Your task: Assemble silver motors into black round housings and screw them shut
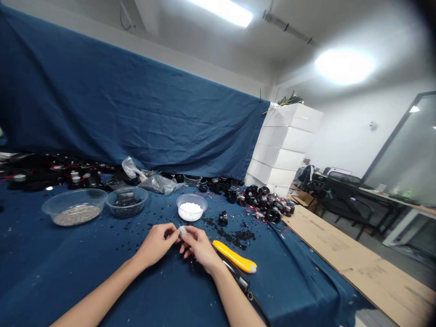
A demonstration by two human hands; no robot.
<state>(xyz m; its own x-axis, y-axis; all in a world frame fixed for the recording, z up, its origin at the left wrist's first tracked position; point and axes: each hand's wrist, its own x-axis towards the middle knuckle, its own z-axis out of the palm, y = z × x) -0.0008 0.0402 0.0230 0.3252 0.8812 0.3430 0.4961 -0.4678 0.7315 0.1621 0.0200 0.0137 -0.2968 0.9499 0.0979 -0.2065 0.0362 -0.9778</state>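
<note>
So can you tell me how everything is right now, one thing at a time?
Left hand, pinching a small metal part
Right hand, pinching the same part
Yellow utility knife, lying down
White-granule tub, partly filled
Black-granule bowl, partly filled
Grey-granule bowl, partly filled
Blue cloth, scattered with black granules

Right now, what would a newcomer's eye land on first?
The left hand and right hand meet at the front of the blue-clothed table, pinching a small silvery part, with a yellow-handled tool to their right. Farther back right sits a heap of black parts with red wires; a blue cloth hangs behind.
</note>
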